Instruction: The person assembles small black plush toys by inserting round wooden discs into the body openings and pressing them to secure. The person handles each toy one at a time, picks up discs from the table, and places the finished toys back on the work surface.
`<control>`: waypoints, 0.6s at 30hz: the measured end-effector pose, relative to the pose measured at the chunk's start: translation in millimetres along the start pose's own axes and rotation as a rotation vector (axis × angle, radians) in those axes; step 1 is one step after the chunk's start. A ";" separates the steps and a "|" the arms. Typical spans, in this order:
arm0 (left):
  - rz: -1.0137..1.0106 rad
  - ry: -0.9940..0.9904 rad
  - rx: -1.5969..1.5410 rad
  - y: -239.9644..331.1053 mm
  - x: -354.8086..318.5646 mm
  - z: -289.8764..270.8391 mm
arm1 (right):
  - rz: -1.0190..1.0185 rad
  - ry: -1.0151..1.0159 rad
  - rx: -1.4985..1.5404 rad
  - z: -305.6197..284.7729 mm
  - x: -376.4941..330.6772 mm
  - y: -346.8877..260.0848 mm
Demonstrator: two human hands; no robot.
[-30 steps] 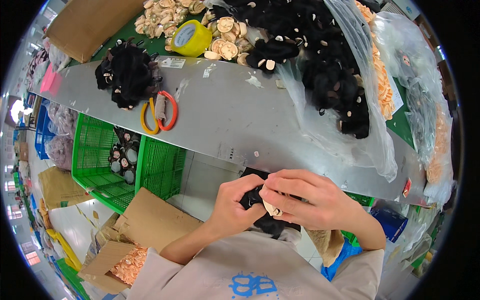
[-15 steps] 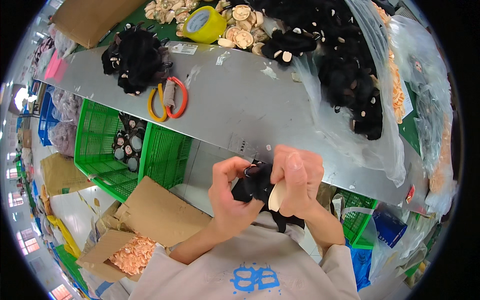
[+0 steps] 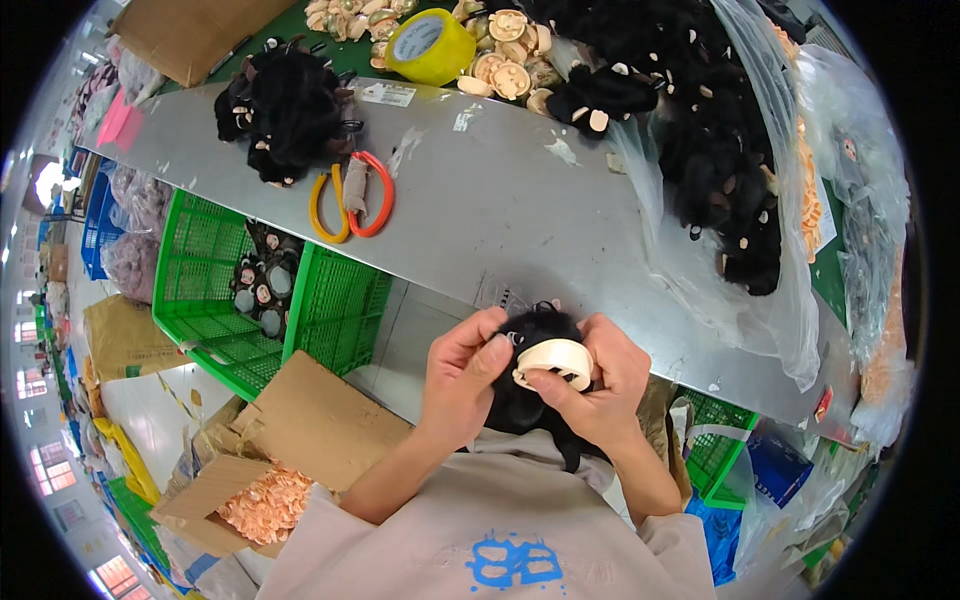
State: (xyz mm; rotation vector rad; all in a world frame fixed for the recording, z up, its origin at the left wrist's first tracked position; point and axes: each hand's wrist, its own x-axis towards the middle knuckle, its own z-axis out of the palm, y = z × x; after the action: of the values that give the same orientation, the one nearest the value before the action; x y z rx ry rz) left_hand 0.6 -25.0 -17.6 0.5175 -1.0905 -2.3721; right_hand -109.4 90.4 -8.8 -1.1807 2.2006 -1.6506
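In front of my chest I hold a black plush toy piece [image 3: 515, 400] just off the table's near edge. My left hand [image 3: 458, 375] pinches its left side, thumb against forefinger by a small dark loop. My right hand [image 3: 610, 385] grips the other side, its thumb pressed into a cream plastic face part [image 3: 555, 356]. That part is round with a raised rim, and its hollow side shows. It sits against the black plush; whether it is fastened there I cannot tell. Black fabric hangs below my hands.
On the metal table [image 3: 470, 210] lie orange-and-yellow-handled scissors [image 3: 368, 195], a black plush pile [image 3: 290, 110], yellow tape [image 3: 432, 48] and cream face parts [image 3: 510, 78]. A plastic bag [image 3: 650, 230] of black plush is right. Below stand a green crate [image 3: 335, 310] and a cardboard box [image 3: 200, 500].
The cream part has turned from edge-on to hollow side up, with my right thumb now inside it. The black plush is spread wider between my hands. The view has shifted slightly.
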 end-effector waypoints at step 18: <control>0.642 -0.017 1.070 -13.0 11.8 15.5 | 0.079 0.345 0.158 18.1 -7.9 31.2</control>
State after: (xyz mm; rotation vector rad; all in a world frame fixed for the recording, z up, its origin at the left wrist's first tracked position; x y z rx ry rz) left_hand -20.4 -15.0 -19.9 0.3769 -2.1067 -1.1191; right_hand -109.6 84.7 -45.4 -0.8083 2.2133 -2.0800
